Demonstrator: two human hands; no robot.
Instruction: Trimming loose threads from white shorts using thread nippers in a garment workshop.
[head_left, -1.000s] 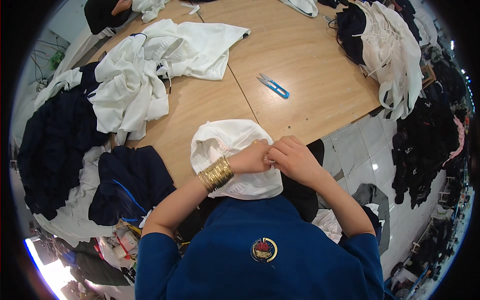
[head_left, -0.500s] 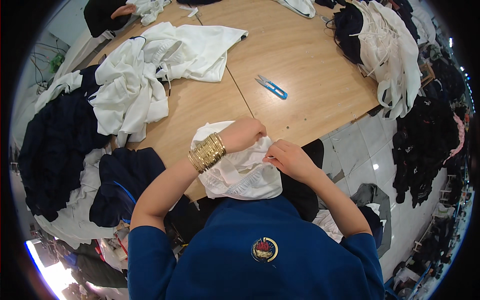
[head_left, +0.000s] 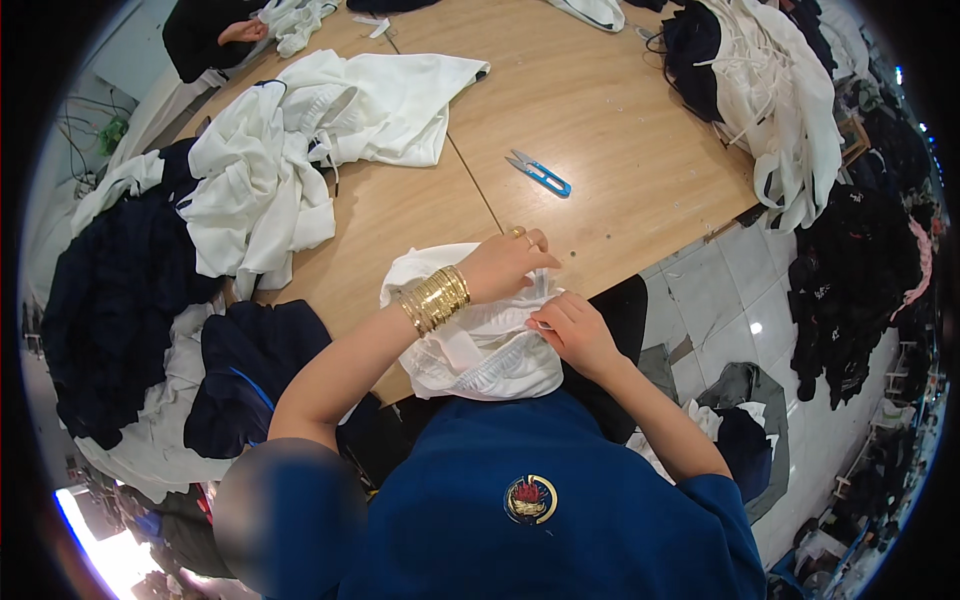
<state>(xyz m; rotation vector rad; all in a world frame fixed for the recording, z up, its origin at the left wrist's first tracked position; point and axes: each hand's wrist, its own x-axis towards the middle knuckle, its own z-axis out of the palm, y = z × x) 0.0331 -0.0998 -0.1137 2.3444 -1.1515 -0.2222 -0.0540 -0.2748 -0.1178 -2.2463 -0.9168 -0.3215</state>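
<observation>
A white garment (head_left: 505,372) with a gathered elastic waistband lies bunched at the table's near edge, against my body. My left hand (head_left: 508,268), with gold bangles at the wrist, reaches across it and has its bent fingers on the far right part of the waistband. Its thumb is hidden. My right hand (head_left: 578,332) pinches the waistband's right side, close to a thin white strip that may be a drawcord. Blue thread snips (head_left: 542,175) lie on the table beyond both hands.
White garments (head_left: 265,190) and dark navy garments (head_left: 115,290) are heaped at the left. More white clothing (head_left: 775,95) hangs over the table's right edge. Another person's hand (head_left: 243,31) is at the far left. Dark clothes (head_left: 845,300) lie beyond the tiled floor (head_left: 715,300).
My left hand has shifted slightly right along the waistband, and its fingers have lifted and loosened a little. The right hand keeps its pinch in nearly the same spot.
</observation>
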